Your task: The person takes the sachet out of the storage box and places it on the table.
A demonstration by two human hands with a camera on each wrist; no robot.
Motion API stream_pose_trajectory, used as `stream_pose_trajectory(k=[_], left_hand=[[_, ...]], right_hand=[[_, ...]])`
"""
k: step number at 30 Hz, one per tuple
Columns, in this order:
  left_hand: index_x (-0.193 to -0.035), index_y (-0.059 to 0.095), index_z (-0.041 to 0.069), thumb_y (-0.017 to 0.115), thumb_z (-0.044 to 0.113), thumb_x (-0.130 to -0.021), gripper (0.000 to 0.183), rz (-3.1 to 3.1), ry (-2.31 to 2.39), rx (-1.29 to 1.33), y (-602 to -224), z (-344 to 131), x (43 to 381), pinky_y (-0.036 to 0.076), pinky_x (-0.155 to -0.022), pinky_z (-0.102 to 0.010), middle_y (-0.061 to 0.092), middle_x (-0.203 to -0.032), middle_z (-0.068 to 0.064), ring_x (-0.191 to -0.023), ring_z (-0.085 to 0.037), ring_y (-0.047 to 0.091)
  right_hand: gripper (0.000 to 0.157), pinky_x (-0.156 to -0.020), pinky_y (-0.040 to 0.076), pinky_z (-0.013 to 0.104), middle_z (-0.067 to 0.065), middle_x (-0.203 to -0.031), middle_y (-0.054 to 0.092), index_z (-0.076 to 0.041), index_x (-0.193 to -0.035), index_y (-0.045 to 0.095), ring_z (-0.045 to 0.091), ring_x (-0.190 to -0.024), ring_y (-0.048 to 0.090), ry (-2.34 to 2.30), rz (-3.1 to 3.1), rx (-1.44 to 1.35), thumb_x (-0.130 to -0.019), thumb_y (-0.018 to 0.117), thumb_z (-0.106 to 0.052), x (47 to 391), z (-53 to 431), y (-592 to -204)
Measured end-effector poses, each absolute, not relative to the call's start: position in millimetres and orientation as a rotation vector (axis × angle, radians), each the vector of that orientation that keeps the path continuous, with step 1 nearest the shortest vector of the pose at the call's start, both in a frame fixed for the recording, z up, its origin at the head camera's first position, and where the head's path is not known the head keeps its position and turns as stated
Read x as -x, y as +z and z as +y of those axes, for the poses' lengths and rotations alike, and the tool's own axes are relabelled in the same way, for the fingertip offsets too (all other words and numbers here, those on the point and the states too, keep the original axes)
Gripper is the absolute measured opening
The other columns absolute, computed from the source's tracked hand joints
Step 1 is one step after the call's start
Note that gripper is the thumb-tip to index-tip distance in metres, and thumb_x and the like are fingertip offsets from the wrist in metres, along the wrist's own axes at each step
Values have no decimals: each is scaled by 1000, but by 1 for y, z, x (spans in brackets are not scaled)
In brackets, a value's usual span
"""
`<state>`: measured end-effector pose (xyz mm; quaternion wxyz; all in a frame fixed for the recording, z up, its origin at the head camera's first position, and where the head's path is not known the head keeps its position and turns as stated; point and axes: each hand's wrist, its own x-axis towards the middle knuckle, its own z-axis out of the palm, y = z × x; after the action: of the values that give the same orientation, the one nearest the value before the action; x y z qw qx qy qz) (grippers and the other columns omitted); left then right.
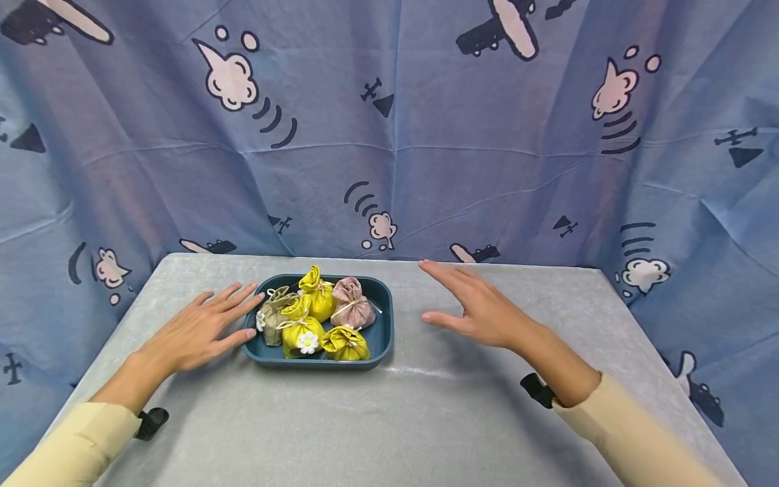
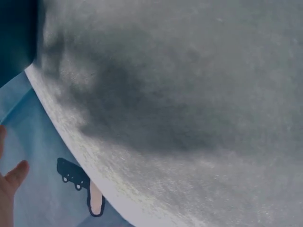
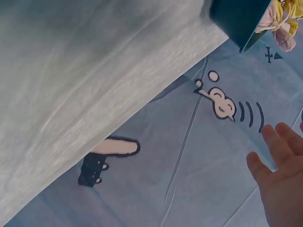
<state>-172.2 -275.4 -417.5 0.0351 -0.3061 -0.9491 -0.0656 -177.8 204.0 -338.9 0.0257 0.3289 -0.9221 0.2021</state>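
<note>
A dark teal tray [image 1: 380, 331] holds several small tied cloth pouches. In it are yellow pouches [image 1: 316, 294], one with a white flower in front, a pink pouch [image 1: 353, 308] at the right and an olive-beige pouch [image 1: 275, 325] at the left. My left hand [image 1: 203, 328] has its fingers spread at the tray's left rim; whether they touch it I cannot tell. To the right of the tray hovers my right hand [image 1: 477, 304], fingers extended, thumb apart, holding nothing. The right wrist view catches the tray's corner [image 3: 236, 23] and some pouches.
A grey cloth-covered table [image 1: 389, 426] lies under the tray. Behind it and at both sides hangs a blue curtain [image 1: 395, 135] printed with airplanes and clouds. Dark bands with a small device sit at both wrists, below cream sleeves [image 1: 85, 433].
</note>
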Motion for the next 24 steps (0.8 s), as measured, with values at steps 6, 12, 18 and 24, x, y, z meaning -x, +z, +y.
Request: stream_pose_trajectory(k=[6,12,18,24], left_hand=[[-157,34,18,54,53,-99,70,-2899,-223,953,-422,-276,171,27,-107,-66,32,-160,-11,-144,-41,31],[-156,36,19,56,53,-97,71,-2871,-206,964,-423,-276,171,30,-106,-65,35,-159,-10,-142,-40,35],[-156,36,21,57,54,-96,72,-2864,-198,968,-421,-275,172,31,-105,-64,36,-159,-10,-142,-40,36],[-156,36,19,57,54,-96,72,-2878,-217,964,-422,-275,171,30,-106,-65,36,-158,-11,-141,-42,36]], right_hand=[[80,-112,35,52,0,-157,39,-25,-157,32,24,-142,39,810,-2858,-1018,-91,69,-51,179,190,-341],[77,-111,38,47,0,-153,45,-20,-154,40,20,-138,44,980,-2817,-1054,-89,74,-44,181,177,-346],[71,-109,41,44,0,-147,53,-16,-149,48,17,-133,51,1171,-2764,-1085,-87,78,-35,180,165,-350],[67,-109,41,42,2,-142,57,-11,-145,52,16,-130,54,1378,-2715,-1144,-86,80,-26,180,151,-354]])
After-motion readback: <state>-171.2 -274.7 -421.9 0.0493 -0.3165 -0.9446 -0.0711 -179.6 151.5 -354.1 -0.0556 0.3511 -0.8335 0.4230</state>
